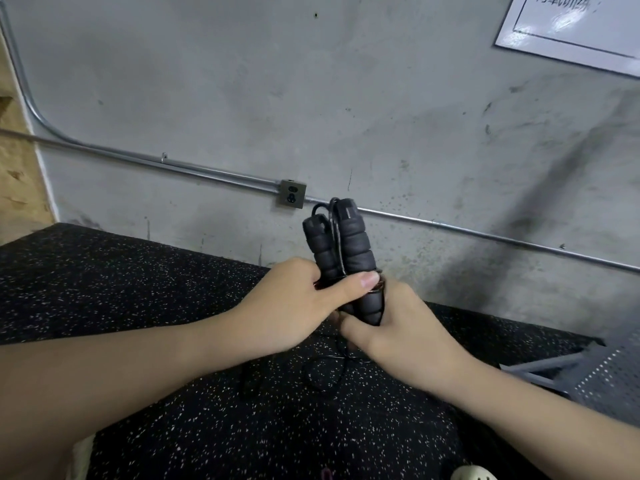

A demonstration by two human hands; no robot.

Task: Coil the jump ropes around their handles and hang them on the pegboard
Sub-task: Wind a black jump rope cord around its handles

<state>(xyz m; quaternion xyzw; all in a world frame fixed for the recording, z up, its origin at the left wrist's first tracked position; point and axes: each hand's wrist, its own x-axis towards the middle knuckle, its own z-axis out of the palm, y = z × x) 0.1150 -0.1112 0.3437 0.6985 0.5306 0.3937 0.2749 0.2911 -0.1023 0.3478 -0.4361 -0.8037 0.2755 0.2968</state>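
My right hand [401, 327] grips the lower ends of the two black foam handles [341, 258], fingers curled round them; my left hand [298, 299] clamps their middle, thumb pressed across. The handles stand upright side by side. The loose black rope [325, 372] lies on the speckled floor [138, 289] beneath. Beyond, one outlet [293, 198] on the wall; one white sign [575, 29], its writing unreadable.

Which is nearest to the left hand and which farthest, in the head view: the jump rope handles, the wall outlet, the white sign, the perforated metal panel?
1. Jump rope handles: gripped by the left hand itself, held upright.
2. Wall outlet: on the conduit line, just above the handles.
3. Perforated metal panel: low at the right edge.
4. White sign: top right corner of the wall.
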